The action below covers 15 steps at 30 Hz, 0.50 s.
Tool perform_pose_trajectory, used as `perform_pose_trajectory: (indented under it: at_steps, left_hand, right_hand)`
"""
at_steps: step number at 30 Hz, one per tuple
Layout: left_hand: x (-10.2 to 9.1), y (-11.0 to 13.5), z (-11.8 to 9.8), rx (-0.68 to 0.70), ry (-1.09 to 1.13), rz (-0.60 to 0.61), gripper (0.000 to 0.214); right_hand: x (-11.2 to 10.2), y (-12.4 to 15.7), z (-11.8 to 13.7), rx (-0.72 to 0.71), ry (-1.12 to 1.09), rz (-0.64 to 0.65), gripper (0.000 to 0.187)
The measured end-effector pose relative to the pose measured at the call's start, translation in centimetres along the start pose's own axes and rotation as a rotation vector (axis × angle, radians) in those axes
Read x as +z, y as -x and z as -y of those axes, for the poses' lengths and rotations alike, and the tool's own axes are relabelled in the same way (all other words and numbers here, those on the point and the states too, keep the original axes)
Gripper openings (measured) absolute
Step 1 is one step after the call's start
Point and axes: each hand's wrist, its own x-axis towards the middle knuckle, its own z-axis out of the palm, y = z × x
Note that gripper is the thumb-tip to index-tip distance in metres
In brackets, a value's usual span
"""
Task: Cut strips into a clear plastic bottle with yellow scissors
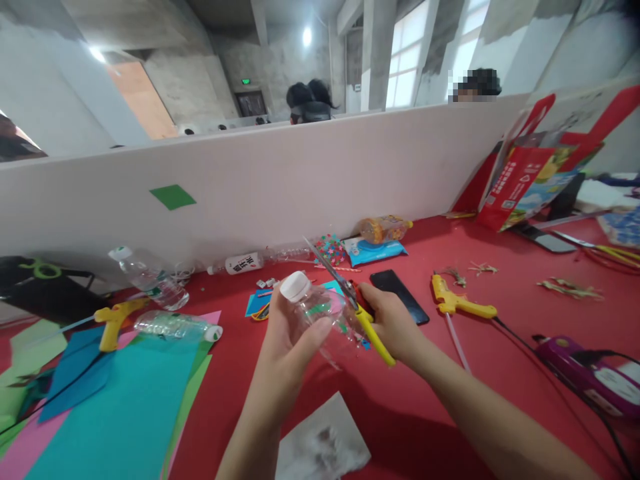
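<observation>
Near the middle of the view, my left hand (295, 340) is wrapped round a clear plastic bottle (325, 307) with a white cap, tilted with the cap towards the upper left. Small coloured pieces show on or through its wall. My right hand (390, 317) grips scissors (370, 333) with yellow and dark handles. Their metal blades point up and left, close by the bottle; whether they touch it I cannot tell. Behind my right hand a black phone (400, 293) lies on the red tabletop (420, 413).
Yellow glue guns (113, 323) lie left and right, with cords. Coloured paper sheets (130, 393) and clear bottles (175, 327) cover the left side. A white partition (280, 180) runs along the back. At right stand a red bag (520, 180) and a purple device (585, 373).
</observation>
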Motion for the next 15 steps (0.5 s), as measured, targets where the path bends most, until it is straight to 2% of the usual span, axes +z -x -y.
perform_pose_trajectory:
  at_steps: [7, 15]
  left_hand:
    - [0.1, -0.4, 0.0, 0.015, -0.013, -0.031, 0.048]
    - [-1.0, -1.6, 0.1, -0.148, 0.226, 0.030, 0.046]
  right_hand:
    - [-0.3, 0.1, 0.4, 0.005, 0.060, 0.005, 0.022]
    - [-0.6, 0.1, 1.4, 0.034, 0.173, 0.067, 0.032]
